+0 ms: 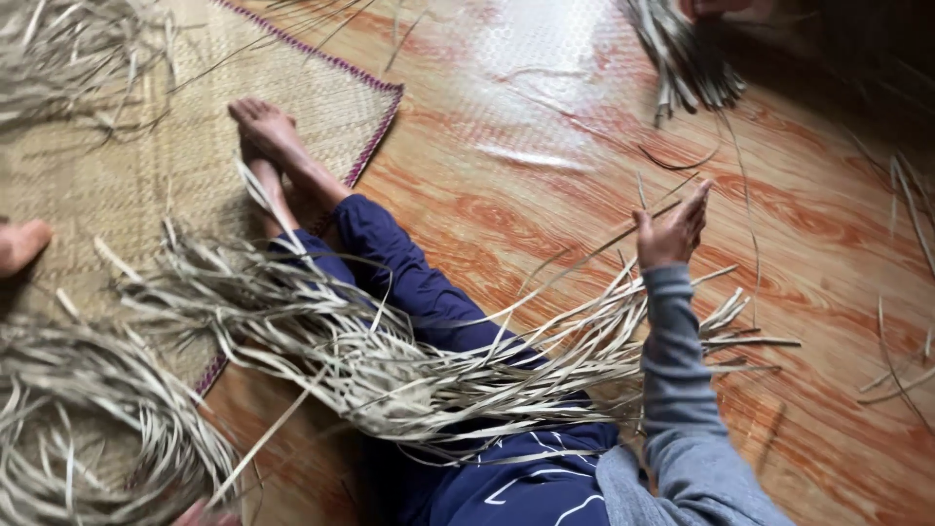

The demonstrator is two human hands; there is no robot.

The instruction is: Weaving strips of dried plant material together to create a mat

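Note:
My right hand [672, 232] is raised over the wooden floor, its fingers pinched on one thin dried leaf strip [623, 237] that slants down to the left. The strip leads into a loose bundle of pale dried strips [390, 365] lying across my lap and my blue trouser legs [409, 282]. My bare feet [268, 131] rest on the edge of a woven mat. Only a sliver of my left hand [200, 513] shows at the bottom edge, beside a heap of strips; its fingers are hidden.
A woven straw mat [146, 166] with a purple border covers the left. A coiled heap of strips [88, 419] lies at lower left. Another person's foot [19, 244] is at the left edge; another person's hand holds a bunch of strips [687, 58] at the top. Loose strips [906, 370] lie at right.

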